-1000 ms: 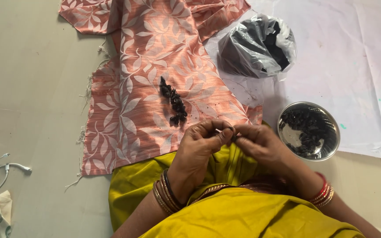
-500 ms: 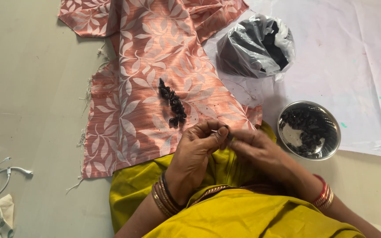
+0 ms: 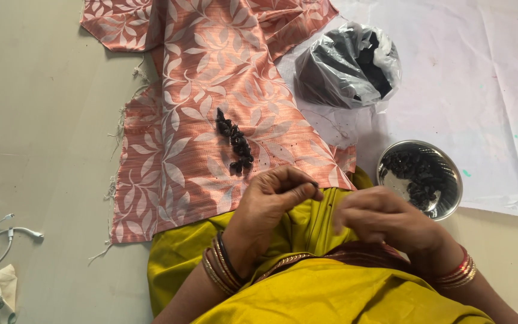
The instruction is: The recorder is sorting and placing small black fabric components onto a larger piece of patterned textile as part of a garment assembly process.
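Since half a second ago, both hands have separated: my right hand [image 3: 385,219] has drawn away to the right, and my left hand [image 3: 277,201] remains over my lap. Left hand: fingers curled, thumb and forefinger pinched shut on something small and dark at the tips; its kind cannot be told. Right hand: blurred, fingers loosely curled; whether it holds anything cannot be told.

Placement: the row of dark pieces [image 3: 235,144] lies on the pink leaf-print cloth [image 3: 193,90], just ahead of my left hand, so finished pieces stay within reach. The steel bowl [image 3: 419,179] of dark pieces sits just beside my right hand; the black plastic bag [image 3: 348,65] stands beyond it on the white sheet [image 3: 481,90].

Clearance: the cloth's frayed left edge borders bare floor; a white cable [image 3: 7,237] lies well apart at far left
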